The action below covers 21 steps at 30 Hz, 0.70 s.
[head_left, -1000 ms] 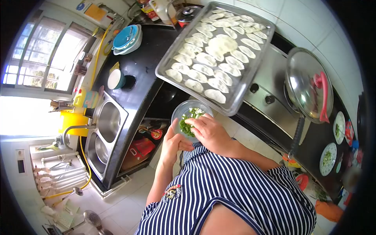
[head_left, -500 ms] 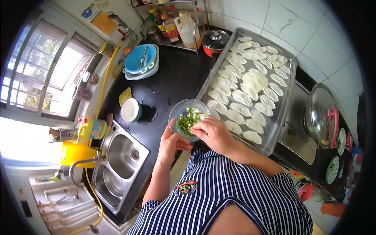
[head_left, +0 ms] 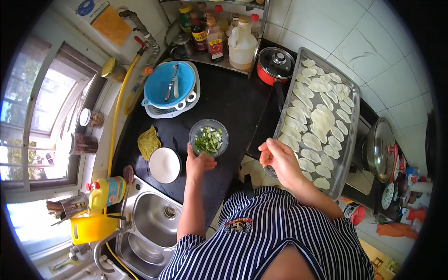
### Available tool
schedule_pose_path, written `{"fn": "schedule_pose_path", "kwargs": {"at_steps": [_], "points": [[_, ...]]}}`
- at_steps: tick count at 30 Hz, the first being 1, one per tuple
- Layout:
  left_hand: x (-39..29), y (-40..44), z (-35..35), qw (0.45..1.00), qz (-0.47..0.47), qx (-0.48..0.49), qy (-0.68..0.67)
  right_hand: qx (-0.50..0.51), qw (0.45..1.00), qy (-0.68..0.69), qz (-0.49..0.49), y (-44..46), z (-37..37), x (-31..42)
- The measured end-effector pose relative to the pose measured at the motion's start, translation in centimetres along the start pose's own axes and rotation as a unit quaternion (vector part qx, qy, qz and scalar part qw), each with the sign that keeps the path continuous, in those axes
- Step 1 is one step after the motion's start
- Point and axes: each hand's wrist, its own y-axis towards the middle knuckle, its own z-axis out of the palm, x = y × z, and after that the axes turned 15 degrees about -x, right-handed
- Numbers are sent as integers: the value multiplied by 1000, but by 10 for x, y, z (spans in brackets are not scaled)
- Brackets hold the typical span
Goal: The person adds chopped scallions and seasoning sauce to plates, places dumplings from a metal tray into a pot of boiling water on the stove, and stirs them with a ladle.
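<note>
My left hand (head_left: 199,164) grips the near edge of a clear glass bowl (head_left: 225,148), thumb up its left side and fingers at its near side. Chopped green onion (head_left: 208,140), green and white pieces, lies inside the bowl. To the right, my right hand (head_left: 282,163) is raised beside the tray, apart from the bowl. Its fingers are curled together; what they hold, if anything, is too small to make out. Flat oval dough pieces (head_left: 322,122) cover a large metal tray (head_left: 349,154), several of them heaped in the middle.
A white-rimmed bowl (head_left: 164,165) and a yellow-green cloth (head_left: 149,143) are left of the glass bowl. Behind stand a blue basin (head_left: 161,86), bottles on a rack (head_left: 214,42) and a red pot (head_left: 275,65). A double sink (head_left: 154,219) lies near left, a lidded pan (head_left: 379,147) far right.
My left hand has moved the glass bowl left and away from the tray. My right hand has come out of the chopped green onion and shifted right. The view has turned slightly.
</note>
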Motion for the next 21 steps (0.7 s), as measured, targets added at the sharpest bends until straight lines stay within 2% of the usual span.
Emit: {"fn": "schedule_pose_path", "kwargs": {"at_steps": [1, 2, 3, 4, 5, 7, 9, 11, 13, 15, 17, 18, 20, 21], "points": [[-6, 0, -3, 1000, -3, 4, 3, -16, 1000, 9, 5, 1, -1, -1], [-15, -3, -8, 987, 23, -44, 154, -19, 1000, 24, 4, 1, -2, 0], [-28, -9, -12, 948, 51, -90, 300, -24, 999, 26, 4, 1, -3, 0], [-43, -20, -16, 932, 89, -109, 333, -39, 999, 26, 12, 0, -6, 2], [-62, -28, -16, 933, 93, -134, 320, -54, 998, 27, 19, -1, -9, 1], [-80, -10, -20, 935, 219, -148, 238, -69, 997, 34, 19, -2, -12, 1], [-113, 26, -7, 868, 404, -163, 237, -91, 995, 29, 17, -5, -15, 1], [-171, 44, 32, 847, 471, -141, 201, -96, 995, 32, 13, -9, -17, 2], [-214, 87, 81, 838, 528, -73, 115, -128, 991, 21, 24, -17, -16, 6], [-247, 141, 130, 812, 572, -66, 102, -144, 989, 22, 29, -24, -18, 7], [-269, 198, 173, 781, 591, -113, 167, -180, 982, 35, 32, -30, -23, 5], [-276, 214, 191, 781, 593, -106, 166, -202, 978, 43, 35, -34, -26, 3], [-281, 234, 218, 835, 495, -136, 197, -237, 969, 58, 37, -38, -33, -2], [-280, 239, 224, 835, 496, -130, 197, -264, 961, 71, 40, -41, -36, -4]]}}
